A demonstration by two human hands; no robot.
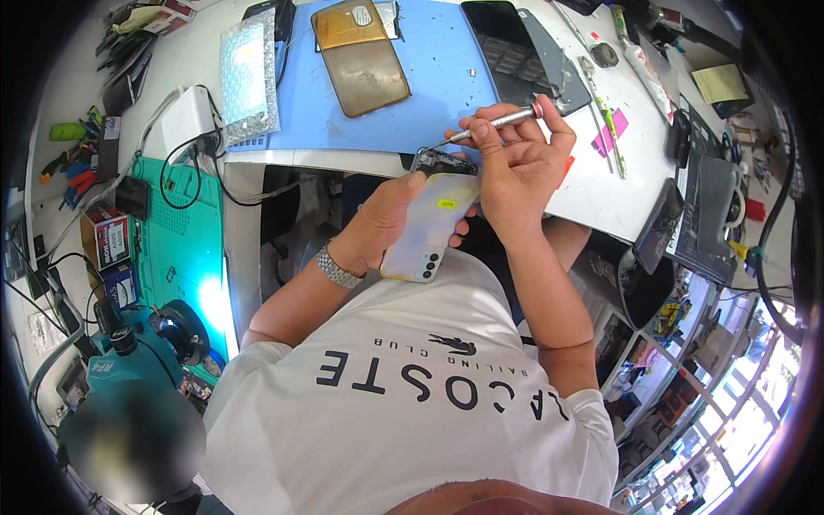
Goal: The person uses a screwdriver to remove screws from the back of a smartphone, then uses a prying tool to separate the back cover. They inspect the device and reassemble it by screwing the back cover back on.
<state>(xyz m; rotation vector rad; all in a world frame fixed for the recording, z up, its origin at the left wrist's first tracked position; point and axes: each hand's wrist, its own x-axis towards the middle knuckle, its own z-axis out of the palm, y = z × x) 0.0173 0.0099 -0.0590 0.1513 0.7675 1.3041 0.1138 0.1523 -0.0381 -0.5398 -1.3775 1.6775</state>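
Note:
My left hand (378, 219) is wrapped around a pale, iridescent-backed phone (433, 225) with a small yellow sticker and camera lenses at its near end. A dark piece with exposed phone parts (451, 161) shows at the phone's far end; whether it is attached, I cannot tell. Between the fingers of my right hand (519, 172) is a slim silver screwdriver (508, 118) with a red end cap. Its shaft points left, with the tip close to the dark piece; contact is unclear. The phone is held over my lap, just before the table edge.
A blue mat (300, 86) carries a brown translucent phone case (365, 73) and a bubble-wrap pouch (249, 77). Dark phones (506, 51) and tweezers (601, 107) lie at the far right. At left, a teal microscope (129, 369) stands by a green mat (176, 223); cables cross nearby.

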